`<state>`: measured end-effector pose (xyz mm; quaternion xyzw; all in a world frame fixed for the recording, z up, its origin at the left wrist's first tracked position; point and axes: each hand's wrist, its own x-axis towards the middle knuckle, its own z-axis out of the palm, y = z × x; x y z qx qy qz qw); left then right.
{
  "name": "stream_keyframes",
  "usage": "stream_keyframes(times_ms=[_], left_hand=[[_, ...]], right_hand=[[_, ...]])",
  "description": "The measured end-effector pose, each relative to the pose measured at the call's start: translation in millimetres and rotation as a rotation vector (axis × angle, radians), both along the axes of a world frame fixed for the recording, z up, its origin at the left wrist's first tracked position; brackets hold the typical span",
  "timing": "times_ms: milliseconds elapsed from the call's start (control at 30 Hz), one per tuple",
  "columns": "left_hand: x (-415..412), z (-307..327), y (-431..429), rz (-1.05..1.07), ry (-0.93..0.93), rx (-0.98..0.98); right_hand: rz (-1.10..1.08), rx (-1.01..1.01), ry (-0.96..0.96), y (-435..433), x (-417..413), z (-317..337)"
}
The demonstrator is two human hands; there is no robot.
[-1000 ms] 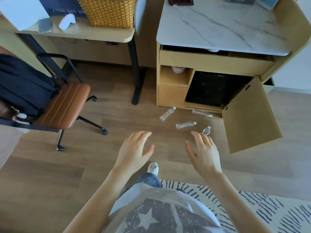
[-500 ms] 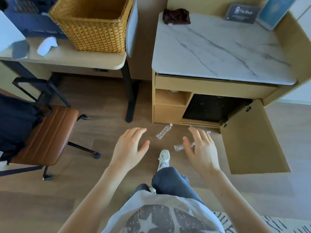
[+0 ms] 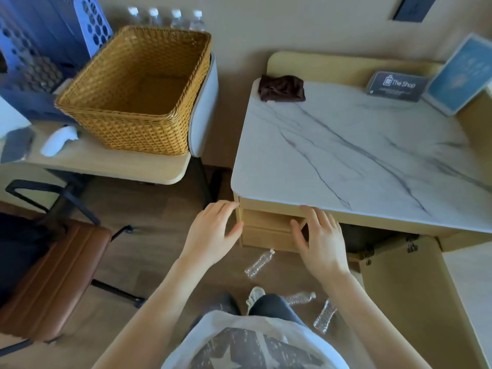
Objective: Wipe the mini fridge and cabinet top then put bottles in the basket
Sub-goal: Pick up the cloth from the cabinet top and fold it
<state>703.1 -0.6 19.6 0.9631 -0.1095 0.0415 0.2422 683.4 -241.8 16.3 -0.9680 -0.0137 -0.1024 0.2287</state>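
Both hands (image 3: 266, 235) spread empty before veined marble cabinet top (image 3: 359, 155); woven wicker basket (image 3: 138, 86) beside

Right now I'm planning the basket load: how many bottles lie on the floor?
3. One bottle lies near the cabinet base, a second bottle by the shoe, a third bottle beside the leg. More may hide under the arms or body.

Dark card (image 3: 396, 86) standing at back of marble cabinet top (image 3: 359, 161) is showing "The Shop" beside a bag logo; smaller lines beneath unreadable.
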Motion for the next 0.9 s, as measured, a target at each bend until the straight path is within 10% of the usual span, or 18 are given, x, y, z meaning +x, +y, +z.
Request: stream_keyframes(times_ms=[900], left_hand=[[325,-1,36,-0.253,-0.052,-0.015]], right_hand=[[-0.147,0.024,0.07,64,285,7]])
